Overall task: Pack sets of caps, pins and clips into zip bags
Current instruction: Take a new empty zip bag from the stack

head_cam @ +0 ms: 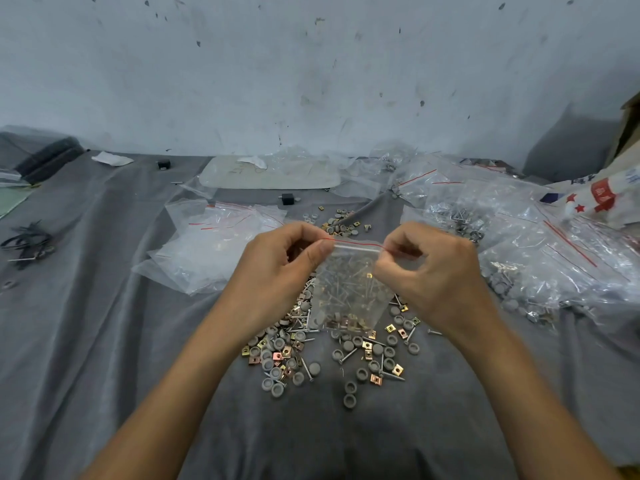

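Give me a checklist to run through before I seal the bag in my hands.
1. Grip: left hand and right hand each pinch a top corner of the zip bag: ok.
2. Bag hangs upright with its contents settled low: ok.
3. Inside are pins, caps and clips: ok. Whether the count is right: cannot tell.
4. No part pokes through the red zip line: ok.
5. Zip already pressed shut anywhere along it: cannot tell.
6. Place to put it down: filled bags lie to the right: ok.
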